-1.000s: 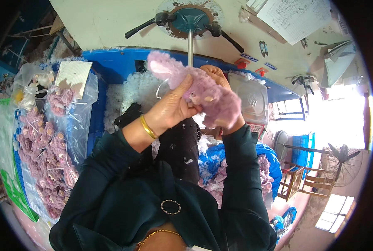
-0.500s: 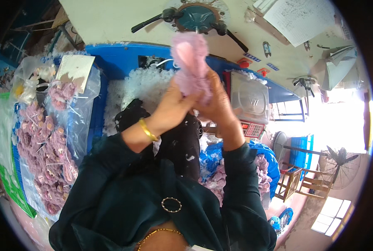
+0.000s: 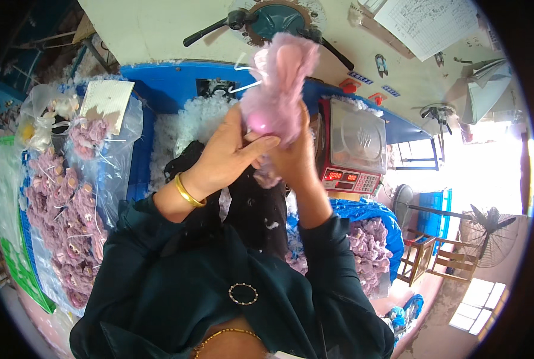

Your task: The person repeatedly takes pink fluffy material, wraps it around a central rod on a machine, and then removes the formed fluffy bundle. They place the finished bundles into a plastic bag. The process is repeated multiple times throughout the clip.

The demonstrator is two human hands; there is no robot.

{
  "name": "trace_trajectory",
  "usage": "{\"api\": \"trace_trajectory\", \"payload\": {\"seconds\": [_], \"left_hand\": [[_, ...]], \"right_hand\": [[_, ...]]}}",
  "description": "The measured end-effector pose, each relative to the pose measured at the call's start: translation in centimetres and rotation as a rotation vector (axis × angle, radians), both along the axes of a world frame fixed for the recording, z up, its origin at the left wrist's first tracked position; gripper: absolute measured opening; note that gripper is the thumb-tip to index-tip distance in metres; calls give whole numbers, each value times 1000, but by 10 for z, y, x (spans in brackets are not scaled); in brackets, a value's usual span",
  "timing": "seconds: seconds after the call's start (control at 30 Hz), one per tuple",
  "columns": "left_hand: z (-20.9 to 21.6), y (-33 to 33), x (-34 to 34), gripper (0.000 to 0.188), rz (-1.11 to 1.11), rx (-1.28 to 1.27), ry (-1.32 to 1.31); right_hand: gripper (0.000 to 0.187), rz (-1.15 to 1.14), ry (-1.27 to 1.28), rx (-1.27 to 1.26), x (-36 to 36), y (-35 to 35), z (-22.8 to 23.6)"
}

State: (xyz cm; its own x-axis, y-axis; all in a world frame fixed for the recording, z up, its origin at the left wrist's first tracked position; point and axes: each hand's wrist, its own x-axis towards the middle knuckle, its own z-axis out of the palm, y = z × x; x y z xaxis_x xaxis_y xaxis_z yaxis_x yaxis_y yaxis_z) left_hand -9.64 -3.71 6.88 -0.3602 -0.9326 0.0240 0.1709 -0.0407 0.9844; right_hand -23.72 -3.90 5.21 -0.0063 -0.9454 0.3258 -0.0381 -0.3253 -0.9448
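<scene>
A fluffy pink-purple plush rabbit toy (image 3: pixel 276 90) is held up in front of me, its long ears upward and a shiny pink round patch low on its body. Thin white strips stick out at its left side. My left hand (image 3: pixel 231 152) grips the toy's lower left, thumb across its front. On the other side my right hand (image 3: pixel 297 155) closes round its lower right; most of those fingers are hidden behind the toy. A small furry end of the toy dangles beneath my hands.
Many similar plush pieces (image 3: pixel 63 215) lie on plastic at left. White stuffing fluff (image 3: pixel 204 119) fills the blue-walled bin (image 3: pixel 177 72) ahead. A red scale (image 3: pixel 353 143) stands right of my hands, above a blue bag of plush pieces (image 3: pixel 371 245). Black handles (image 3: pixel 207 31) project over the worktop.
The plush toy has turned, so its ears now lean up to the right and the pink patch and white strips show. My left hand has shifted left and slightly down.
</scene>
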Motion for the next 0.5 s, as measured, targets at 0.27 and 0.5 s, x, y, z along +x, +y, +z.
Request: {"api": "trace_trajectory", "payload": {"seconds": [0.27,0.5], "left_hand": [[13,-79,-2,45,38,-87,-196],[8,-3,-4,53,100,-195,-246]], "right_hand": [[29,103,-284,262,-12,-79,32],[67,5,-170,210,-7,-13,10]]}}
